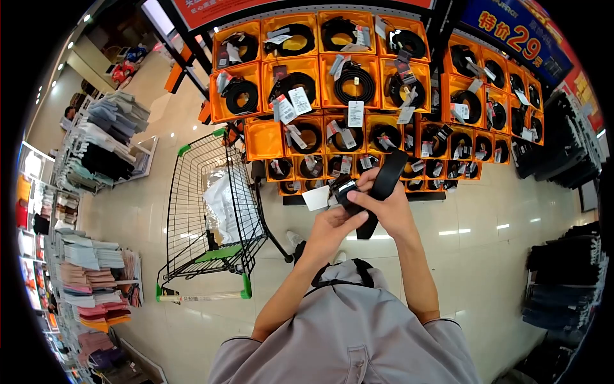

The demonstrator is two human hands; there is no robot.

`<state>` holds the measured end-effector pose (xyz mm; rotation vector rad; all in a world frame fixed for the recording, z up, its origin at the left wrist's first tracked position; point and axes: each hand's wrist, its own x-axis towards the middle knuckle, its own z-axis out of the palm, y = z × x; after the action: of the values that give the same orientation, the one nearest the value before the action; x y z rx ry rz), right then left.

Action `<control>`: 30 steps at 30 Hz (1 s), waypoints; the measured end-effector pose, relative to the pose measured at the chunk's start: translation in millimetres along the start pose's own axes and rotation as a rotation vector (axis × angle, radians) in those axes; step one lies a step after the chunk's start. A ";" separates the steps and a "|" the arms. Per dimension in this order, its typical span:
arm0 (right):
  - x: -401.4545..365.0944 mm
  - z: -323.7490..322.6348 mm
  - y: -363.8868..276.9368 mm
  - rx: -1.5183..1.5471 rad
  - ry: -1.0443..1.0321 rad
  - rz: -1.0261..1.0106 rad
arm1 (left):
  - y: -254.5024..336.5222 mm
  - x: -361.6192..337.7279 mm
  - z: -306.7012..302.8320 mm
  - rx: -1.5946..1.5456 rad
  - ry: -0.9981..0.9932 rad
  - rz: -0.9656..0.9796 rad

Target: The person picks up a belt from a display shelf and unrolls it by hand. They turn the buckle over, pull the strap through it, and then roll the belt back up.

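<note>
The fingers of the right hand (385, 206) are curled and pressed together around a black belt (388, 178), gripping the strap just below its upper bend. The fingers of the left hand (334, 225) are bent inward and pinch the same strap from below, close to the buckle (346, 188). The two hands touch each other at the strap.

The belt is held in front of the chest, above the floor. One end rises past the right hand; the other hangs down between the wrists. A white tag (315, 198) sticks out just left of the buckle.

Both forearms are bare and extend from a grey short-sleeved shirt (348, 339).

A wire shopping cart (192, 211) with green trim stands left of the hands and holds a white bag (225, 203). Beyond the hands, a display wall (256, 137) carries orange boxes, each holding a coiled belt. A blue price sign (521, 32) hangs at the upper right. Folded clothes (83, 269) are stacked at the far left.
</note>
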<state>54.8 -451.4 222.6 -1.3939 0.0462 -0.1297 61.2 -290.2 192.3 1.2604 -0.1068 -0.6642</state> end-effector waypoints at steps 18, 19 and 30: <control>4.1 -19.0 -39.9 -0.160 -0.215 0.043 | 65.8 23.4 -15.6 1.102 -0.265 0.677; 1.2 -22.0 -50.4 -0.111 -0.222 0.090 | 65.1 24.0 -16.1 1.065 -0.233 0.709; -22.6 -32.1 -77.5 -0.458 0.336 0.126 | 82.6 44.9 -23.9 -0.471 -0.124 0.397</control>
<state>23.9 -493.2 292.2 -1.8071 0.4665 -0.2594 141.0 -281.2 246.6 0.7153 -0.2784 -0.3888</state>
